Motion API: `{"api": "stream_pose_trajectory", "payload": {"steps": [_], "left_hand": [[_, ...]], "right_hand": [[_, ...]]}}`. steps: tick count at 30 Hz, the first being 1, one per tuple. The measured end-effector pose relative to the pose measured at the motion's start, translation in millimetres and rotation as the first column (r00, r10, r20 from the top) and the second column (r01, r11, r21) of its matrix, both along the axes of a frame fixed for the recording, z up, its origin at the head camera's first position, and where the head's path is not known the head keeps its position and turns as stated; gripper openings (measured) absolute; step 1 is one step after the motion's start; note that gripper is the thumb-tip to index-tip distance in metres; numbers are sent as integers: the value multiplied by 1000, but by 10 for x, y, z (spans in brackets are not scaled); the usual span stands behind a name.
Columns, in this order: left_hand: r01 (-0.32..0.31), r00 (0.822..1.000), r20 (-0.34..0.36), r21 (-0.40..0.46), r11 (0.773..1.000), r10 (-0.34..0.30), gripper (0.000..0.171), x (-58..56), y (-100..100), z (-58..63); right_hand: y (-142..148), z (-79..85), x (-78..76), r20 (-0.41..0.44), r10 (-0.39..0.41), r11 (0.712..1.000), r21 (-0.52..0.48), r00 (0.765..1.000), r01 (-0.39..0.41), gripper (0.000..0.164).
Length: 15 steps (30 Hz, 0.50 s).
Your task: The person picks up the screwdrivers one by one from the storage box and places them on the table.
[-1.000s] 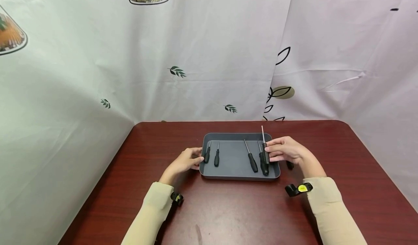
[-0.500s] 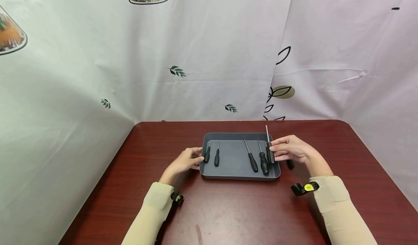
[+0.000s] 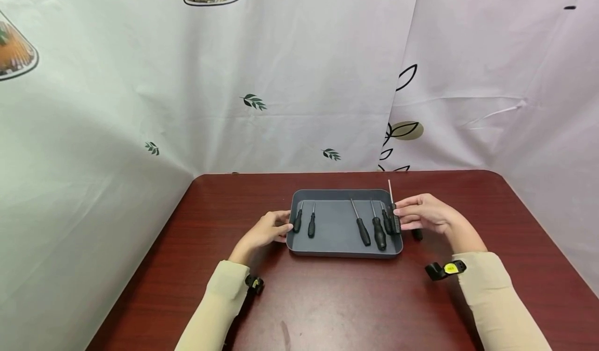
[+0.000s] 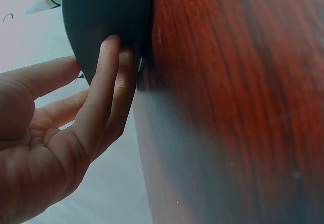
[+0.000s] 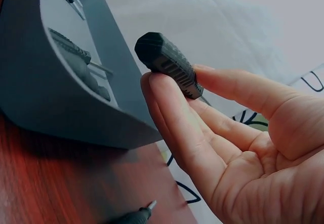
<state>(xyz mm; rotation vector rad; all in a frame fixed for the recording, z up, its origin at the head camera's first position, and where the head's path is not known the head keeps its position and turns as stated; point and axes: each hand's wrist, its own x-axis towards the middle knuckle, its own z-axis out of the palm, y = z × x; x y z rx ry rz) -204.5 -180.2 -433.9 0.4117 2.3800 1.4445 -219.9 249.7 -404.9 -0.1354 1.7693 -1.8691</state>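
A gray tray point(image 3: 334, 231) rests on the dark red wooden counter point(image 3: 346, 309), about midway between the counter's left and right edges. A narrow strip separates the tray's far rim from the counter's far edge; wider stretches run from the tray to either side, and a broad one runs from its near rim toward the person.

At the tray's left end, the left hand point(image 3: 264, 231) has its grip clamped on the wall, thumb at the rim and fingers outside. The right hand's point(image 3: 430, 216) grip is together on a held screwdriver point(image 5: 174, 64), pinching its black ribbed handle. In the head view that tool overlaps the tray's right rim, its shaft pointing toward the far edge; the right wrist view shows the handle raised and apart from the rim.

Inside the tray, two small screwdrivers point(image 3: 311, 228) lie by the left wall and three more screwdrivers point(image 3: 379, 236) lie toward the right wall. Another, a loose screwdriver point(image 3: 418, 234), lies on the counter just beside the tray's right end. The head view gives only its handle end, partly behind the hand; the right wrist view adds its metal tip. The left wrist view alone shows fingertips pressed on the tray's outer wall.
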Motion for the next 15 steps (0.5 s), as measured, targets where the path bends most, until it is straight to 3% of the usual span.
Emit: {"api": "stream_pose_trajectory", "payload": {"steps": [15], "left_hand": [[-5,1000,11,-9,1000,5,52,6,3,10]], "right_hand": [[266,-65,31,-5,1,999,39,1000,-1,15]]}}
